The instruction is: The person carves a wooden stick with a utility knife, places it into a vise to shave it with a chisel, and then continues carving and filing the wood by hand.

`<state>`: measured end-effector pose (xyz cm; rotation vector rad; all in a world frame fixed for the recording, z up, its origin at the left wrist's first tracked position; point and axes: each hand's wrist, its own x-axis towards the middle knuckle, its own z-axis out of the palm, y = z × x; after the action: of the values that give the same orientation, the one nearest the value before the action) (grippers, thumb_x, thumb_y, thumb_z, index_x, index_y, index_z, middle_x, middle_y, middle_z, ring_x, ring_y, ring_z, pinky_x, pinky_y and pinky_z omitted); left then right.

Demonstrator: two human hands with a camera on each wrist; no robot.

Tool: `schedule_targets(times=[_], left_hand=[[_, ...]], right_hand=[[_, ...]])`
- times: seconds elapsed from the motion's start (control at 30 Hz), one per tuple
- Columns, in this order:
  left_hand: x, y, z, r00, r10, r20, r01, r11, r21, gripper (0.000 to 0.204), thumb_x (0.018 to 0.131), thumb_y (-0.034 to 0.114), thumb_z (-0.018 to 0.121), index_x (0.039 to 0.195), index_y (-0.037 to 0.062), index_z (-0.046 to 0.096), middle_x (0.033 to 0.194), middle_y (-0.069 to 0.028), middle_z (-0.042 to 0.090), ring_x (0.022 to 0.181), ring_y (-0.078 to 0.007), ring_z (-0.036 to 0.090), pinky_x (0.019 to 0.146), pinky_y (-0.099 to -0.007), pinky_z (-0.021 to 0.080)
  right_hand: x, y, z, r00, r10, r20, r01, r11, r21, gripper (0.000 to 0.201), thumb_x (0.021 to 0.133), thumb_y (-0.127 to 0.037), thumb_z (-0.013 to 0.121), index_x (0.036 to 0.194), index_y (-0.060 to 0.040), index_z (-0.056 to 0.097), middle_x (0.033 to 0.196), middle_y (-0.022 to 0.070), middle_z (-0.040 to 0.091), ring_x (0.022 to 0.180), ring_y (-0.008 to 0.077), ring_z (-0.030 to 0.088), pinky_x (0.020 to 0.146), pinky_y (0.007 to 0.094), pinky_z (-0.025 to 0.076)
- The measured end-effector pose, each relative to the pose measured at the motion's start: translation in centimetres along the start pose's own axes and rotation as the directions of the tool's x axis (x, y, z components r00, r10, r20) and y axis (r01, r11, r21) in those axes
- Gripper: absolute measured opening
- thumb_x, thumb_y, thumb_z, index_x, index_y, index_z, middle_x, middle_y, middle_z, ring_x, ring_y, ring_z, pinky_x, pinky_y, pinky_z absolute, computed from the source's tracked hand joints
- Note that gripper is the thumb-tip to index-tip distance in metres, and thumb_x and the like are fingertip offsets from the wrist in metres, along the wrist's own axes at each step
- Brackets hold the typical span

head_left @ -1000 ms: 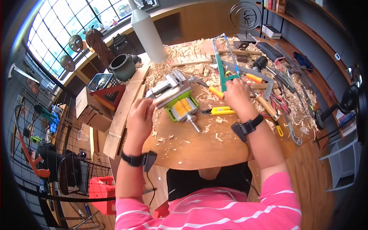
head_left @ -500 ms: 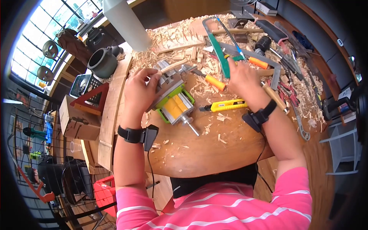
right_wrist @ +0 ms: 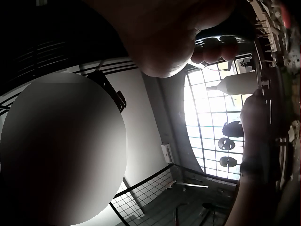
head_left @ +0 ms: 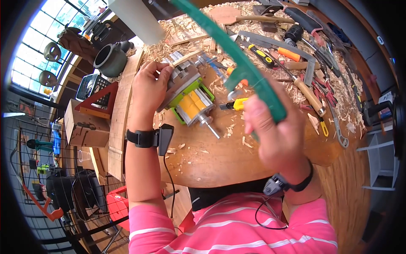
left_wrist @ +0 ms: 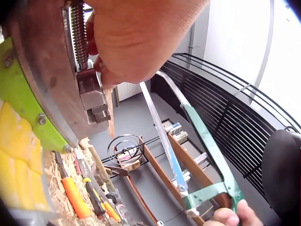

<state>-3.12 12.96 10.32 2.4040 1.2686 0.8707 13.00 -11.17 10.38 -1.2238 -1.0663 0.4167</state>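
Note:
A small bench vise (head_left: 195, 106) with yellow and green parts stands on the table, a thin wooden strip (head_left: 187, 57) lying along the top of its jaws. My left hand (head_left: 149, 89) is at the vise's left side, thumb and fingers pinching the near end of that strip. In the left wrist view the strip (left_wrist: 110, 113) juts past the vise's metal jaw. My right hand (head_left: 277, 133) grips the green handle of a hacksaw (head_left: 237, 59), raised over the table's right part. Its frame and blade show whole in the left wrist view, well apart from the vise.
A yellow utility knife (head_left: 237, 104) lies right of the vise. Chisels, pliers, a steel square (head_left: 311, 70) and a wrench (head_left: 341, 137) spread over wood shavings at the right. A long board (head_left: 122, 118) runs along the left edge, near a dark pot (head_left: 111, 60) and a white bottle (head_left: 137, 21).
My right hand has lifted the hacksaw off the tools and shavings and brought it nearer to me. The left hand has stayed at the vise, its fingers coming onto the wooden strip.

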Motion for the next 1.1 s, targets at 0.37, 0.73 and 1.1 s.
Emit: schedule_targets(times=[0.37, 0.73, 1.1], left_hand=[[0.1, -1.0, 0.5, 0.998, 0.054, -0.036, -0.054, 0.999, -0.005, 0.022, 0.092, 0.026, 0.077, 0.100, 0.0054, 0.080, 0.090, -0.0128, 0.071, 0.076, -0.0285, 0.067, 0.072, -0.0411, 0.053], [0.4, -1.8, 1.0, 0.996, 0.075, -0.041, -0.076, 0.996, -0.036, 0.023, 0.093, 0.028, 0.076, 0.099, 0.0061, 0.080, 0.092, -0.0145, 0.072, 0.082, -0.0340, 0.069, 0.076, -0.0441, 0.053], [0.5, -2.1, 1.0, 1.000, 0.028, -0.005, -0.028, 1.000, 0.000, 0.022, 0.094, 0.030, 0.076, 0.101, 0.0094, 0.081, 0.099, -0.0135, 0.075, 0.094, -0.0364, 0.073, 0.084, -0.0449, 0.055]], right_hand=[[-1.6, 0.9, 3.6, 0.992, 0.087, 0.086, -0.089, 0.996, 0.010, 0.045, 0.107, -0.017, 0.061, 0.148, 0.0002, 0.055, 0.089, 0.0159, 0.070, 0.072, 0.0214, 0.069, 0.069, 0.0336, 0.054], [-2.0, 0.8, 3.7, 0.993, 0.036, 0.114, -0.031, 0.998, -0.052, 0.046, 0.106, -0.016, 0.063, 0.148, 0.0014, 0.056, 0.088, 0.0187, 0.070, 0.071, 0.0263, 0.070, 0.068, 0.0364, 0.054], [-3.7, -0.2, 2.7, 0.991, -0.010, 0.136, 0.020, 0.997, -0.075, 0.049, 0.106, -0.014, 0.063, 0.151, 0.0017, 0.054, 0.085, 0.0107, 0.066, 0.069, 0.0165, 0.062, 0.065, 0.0320, 0.050]])
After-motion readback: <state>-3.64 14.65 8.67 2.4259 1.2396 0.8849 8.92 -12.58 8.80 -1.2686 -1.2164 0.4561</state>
